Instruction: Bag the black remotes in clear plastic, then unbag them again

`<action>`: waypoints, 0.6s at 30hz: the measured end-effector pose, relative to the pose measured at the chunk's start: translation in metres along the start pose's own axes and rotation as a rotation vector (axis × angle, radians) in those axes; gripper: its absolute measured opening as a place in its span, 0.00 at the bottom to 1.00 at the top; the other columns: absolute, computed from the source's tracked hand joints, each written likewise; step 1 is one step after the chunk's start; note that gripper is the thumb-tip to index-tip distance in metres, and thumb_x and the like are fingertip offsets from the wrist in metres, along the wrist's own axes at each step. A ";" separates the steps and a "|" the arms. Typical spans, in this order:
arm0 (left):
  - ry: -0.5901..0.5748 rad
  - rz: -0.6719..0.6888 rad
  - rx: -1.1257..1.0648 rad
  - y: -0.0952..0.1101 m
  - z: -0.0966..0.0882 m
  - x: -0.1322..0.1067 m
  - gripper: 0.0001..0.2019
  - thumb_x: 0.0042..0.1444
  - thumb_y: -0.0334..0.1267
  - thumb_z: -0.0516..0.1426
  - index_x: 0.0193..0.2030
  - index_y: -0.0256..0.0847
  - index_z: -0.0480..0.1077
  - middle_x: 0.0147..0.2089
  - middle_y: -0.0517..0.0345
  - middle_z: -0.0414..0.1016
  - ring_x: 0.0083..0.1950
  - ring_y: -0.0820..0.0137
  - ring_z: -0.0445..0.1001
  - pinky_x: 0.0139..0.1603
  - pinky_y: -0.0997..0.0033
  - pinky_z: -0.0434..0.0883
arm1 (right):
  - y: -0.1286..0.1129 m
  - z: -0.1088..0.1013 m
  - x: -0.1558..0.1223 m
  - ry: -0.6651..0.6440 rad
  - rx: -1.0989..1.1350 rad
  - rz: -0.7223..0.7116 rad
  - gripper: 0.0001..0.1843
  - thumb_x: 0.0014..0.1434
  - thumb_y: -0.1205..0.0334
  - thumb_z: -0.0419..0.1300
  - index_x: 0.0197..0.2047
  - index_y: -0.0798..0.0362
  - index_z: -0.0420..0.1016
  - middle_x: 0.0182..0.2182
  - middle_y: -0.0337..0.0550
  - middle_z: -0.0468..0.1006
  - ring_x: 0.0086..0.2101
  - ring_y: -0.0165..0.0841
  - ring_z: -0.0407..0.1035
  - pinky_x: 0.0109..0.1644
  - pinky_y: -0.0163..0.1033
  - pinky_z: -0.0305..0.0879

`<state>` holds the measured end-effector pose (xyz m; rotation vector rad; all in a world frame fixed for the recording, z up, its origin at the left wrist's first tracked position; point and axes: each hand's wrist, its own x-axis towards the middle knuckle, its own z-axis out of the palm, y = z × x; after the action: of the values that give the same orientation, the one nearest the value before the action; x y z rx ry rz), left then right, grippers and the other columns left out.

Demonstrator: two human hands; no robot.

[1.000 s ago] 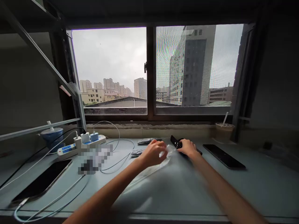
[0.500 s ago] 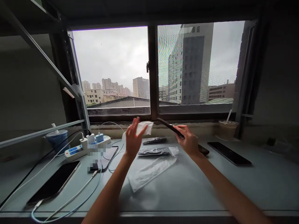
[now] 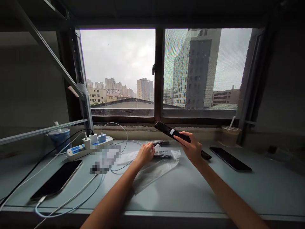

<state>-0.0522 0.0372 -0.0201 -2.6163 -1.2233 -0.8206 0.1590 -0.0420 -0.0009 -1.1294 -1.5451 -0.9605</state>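
In my right hand [image 3: 192, 148] is a slim black remote control [image 3: 163, 127] with a white label, raised above the table and tilted, its far end up and to the left. My left hand [image 3: 145, 153] is down over the plastic bags, fingers closed at a crumpled end of a clear plastic bag [image 3: 157, 147]. Just beyond its fingertips lies a bagged dark item [image 3: 165, 154], and another bagged dark item [image 3: 162, 142] lies behind. A flat clear bag [image 3: 156, 171] is spread below my left hand. Partly hidden behind my right wrist is another black remote [image 3: 206, 155].
A dark phone [image 3: 230, 159] lies right. At left are a charging phone [image 3: 57, 180], a power strip [image 3: 76, 152], loose cables and a blue cup [image 3: 59, 138]. A lidded drink cup [image 3: 230, 135] stands by the window. A metal shelf frame [image 3: 45, 130] crosses the left side.
My left hand has come down from the air onto the bags, its spread fingers now closed. The white film beside it is gone from the air. The remote in my right hand has turned.
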 end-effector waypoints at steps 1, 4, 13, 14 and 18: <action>-0.001 -0.016 0.004 0.000 0.001 0.000 0.05 0.56 0.32 0.46 0.32 0.41 0.61 0.34 0.57 0.72 0.36 0.69 0.72 0.43 0.69 0.63 | 0.001 0.000 -0.001 -0.042 -0.015 0.030 0.17 0.59 0.67 0.51 0.41 0.37 0.76 0.41 0.40 0.72 0.38 0.28 0.68 0.33 0.30 0.64; 0.000 -0.041 0.013 0.000 0.002 0.001 0.06 0.58 0.32 0.44 0.33 0.41 0.60 0.30 0.58 0.73 0.33 0.68 0.72 0.42 0.68 0.62 | 0.003 0.000 -0.003 -0.128 -0.023 0.093 0.21 0.57 0.72 0.49 0.38 0.36 0.77 0.43 0.38 0.72 0.42 0.31 0.66 0.36 0.32 0.66; 0.031 -0.093 -0.072 -0.001 0.009 0.001 0.06 0.52 0.29 0.48 0.37 0.40 0.60 0.35 0.57 0.73 0.37 0.67 0.72 0.43 0.66 0.60 | 0.000 -0.001 0.001 -0.033 0.051 0.085 0.25 0.56 0.77 0.47 0.30 0.37 0.78 0.46 0.35 0.71 0.46 0.31 0.64 0.41 0.35 0.67; 0.034 -0.096 -0.087 -0.001 0.011 0.000 0.08 0.51 0.29 0.49 0.38 0.40 0.61 0.36 0.57 0.73 0.38 0.66 0.72 0.44 0.65 0.59 | 0.000 -0.001 0.001 -0.014 0.064 0.076 0.25 0.56 0.76 0.47 0.30 0.37 0.78 0.47 0.34 0.71 0.46 0.31 0.64 0.42 0.35 0.66; 0.102 -0.127 -0.096 -0.001 0.011 -0.001 0.14 0.51 0.30 0.50 0.45 0.38 0.63 0.42 0.52 0.72 0.44 0.65 0.70 0.46 0.63 0.59 | 0.001 0.003 -0.001 0.007 0.118 0.076 0.24 0.57 0.75 0.48 0.31 0.38 0.78 0.46 0.34 0.73 0.45 0.32 0.65 0.43 0.37 0.66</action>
<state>-0.0485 0.0411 -0.0303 -2.5536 -1.3659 -1.0467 0.1599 -0.0391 -0.0028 -1.0924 -1.5216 -0.8112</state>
